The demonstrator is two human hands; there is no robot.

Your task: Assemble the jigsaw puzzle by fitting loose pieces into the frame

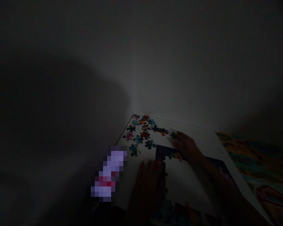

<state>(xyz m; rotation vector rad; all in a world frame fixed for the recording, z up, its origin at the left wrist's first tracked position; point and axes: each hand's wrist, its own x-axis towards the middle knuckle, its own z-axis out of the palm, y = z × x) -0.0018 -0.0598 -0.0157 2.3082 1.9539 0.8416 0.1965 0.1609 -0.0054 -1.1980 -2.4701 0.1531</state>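
A: Where are the hands?

B: The left hand lies over the near-left part of the puzzle border. The right hand reaches across the border's far side, its fingertips at a small dark piece on the white board.

A: Is either one gripping?

B: The right fingers are bunched low beside that piece, but I cannot tell whether they pinch it or merely touch it. The left hand's fingers lie close together; in this gloom I cannot tell whether they hold anything.

A: And the other pieces?

B: Loose pieces lie beyond the left hand and to the left of the right fingertips, picture side up as far as the dim light shows. A bright, pixelated patch is left of the left hand, and a colourful surface lies beyond the right forearm.

A: How would you handle the dark piece well?

B: By its edges, with a light touch, so its colours show. I'd lift the right wrist a little, since a dragging forearm could nudge the joined border beneath. The left hand should press gently, flat, without pushing sideways.
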